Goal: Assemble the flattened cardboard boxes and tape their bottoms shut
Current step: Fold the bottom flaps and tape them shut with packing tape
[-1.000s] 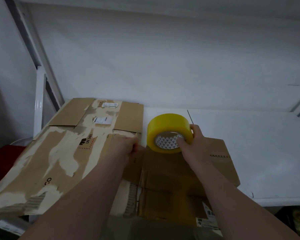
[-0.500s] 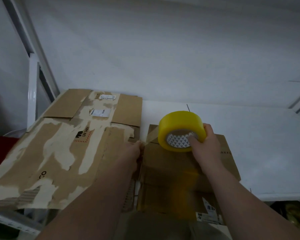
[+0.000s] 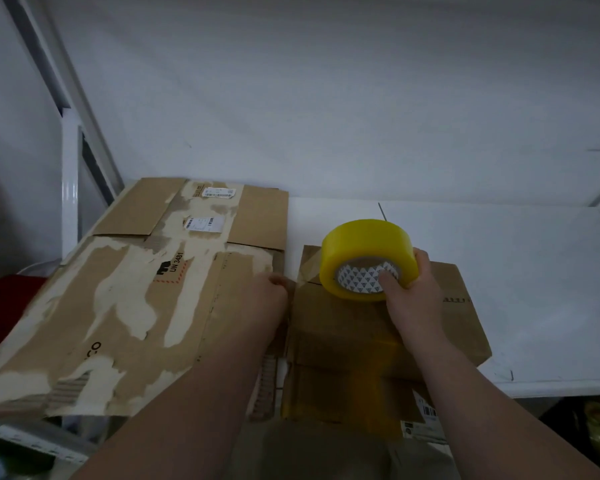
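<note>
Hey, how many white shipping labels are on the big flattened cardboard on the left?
2. The far label sits by the back edge of the flattened cardboard; the near label lies just in front of it. More may be hidden on its underside.

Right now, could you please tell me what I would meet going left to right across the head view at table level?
torn flattened cardboard → left hand → stretched tape strip → yellow tape roll → right hand → bare white table
</note>
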{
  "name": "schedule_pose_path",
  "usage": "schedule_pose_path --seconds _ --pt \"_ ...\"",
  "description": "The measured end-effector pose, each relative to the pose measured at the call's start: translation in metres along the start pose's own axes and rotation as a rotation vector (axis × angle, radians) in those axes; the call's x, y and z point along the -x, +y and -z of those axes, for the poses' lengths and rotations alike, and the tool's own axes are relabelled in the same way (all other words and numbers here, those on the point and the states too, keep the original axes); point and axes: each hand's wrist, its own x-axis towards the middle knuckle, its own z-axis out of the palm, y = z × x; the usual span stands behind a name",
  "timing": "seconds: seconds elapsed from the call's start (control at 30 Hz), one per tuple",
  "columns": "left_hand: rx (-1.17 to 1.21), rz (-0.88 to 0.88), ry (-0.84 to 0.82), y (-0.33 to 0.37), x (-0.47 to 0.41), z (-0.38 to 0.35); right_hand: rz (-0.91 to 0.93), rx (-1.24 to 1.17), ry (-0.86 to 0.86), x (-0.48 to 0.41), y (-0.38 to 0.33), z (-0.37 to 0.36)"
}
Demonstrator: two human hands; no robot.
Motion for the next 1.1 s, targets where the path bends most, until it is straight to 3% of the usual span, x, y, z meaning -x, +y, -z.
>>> schedule_pose_path --seconds 0.03,0.1,0.17,0.3,0.47,0.57,0.7,0.77,0.9,1.1 --pt "0.13 -0.05 0.002 0.005 0.004 0.002 0.005 -0.003 0.002 0.0 0.001 0.0" --pt "0.361 -0.072 -0.178 0.016 0.017 0.005 0.007 -0.012 0.007 0.0 0.002 -0.001" --pt "0.331 -0.013 -0.375 0.015 0.023 0.001 0.0 -0.008 0.008 0.0 0.003 -0.001" --pt "0.117 0.016 -0.461 0.003 0.011 0.001 -0.042 -0.008 0.002 -0.001 0.003 -0.004" --pt "-0.285 -0.281 -0.416 0.016 -0.002 0.0 -0.089 -0.009 -0.028 -0.001 0.002 -0.002" --pt "-0.441 -0.256 -0.415 0.019 -0.006 0.001 -0.092 0.001 -0.041 -0.004 -0.001 0.007" --pt "-0.638 -0.23 -0.383 0.027 -0.008 0.002 0.068 0.256 0.109 -0.016 -0.005 0.048" --pt "-0.719 -0.229 -0.356 0.032 -0.005 0.001 0.058 0.314 0.214 -0.024 0.0 0.072" --pt "-0.791 -0.278 -0.322 0.039 -0.002 0.0 -0.004 0.393 0.169 -0.031 0.013 0.098" --pt "-0.596 -0.236 -0.42 0.041 0.005 -0.005 -0.286 -0.008 0.035 -0.02 0.022 0.093"
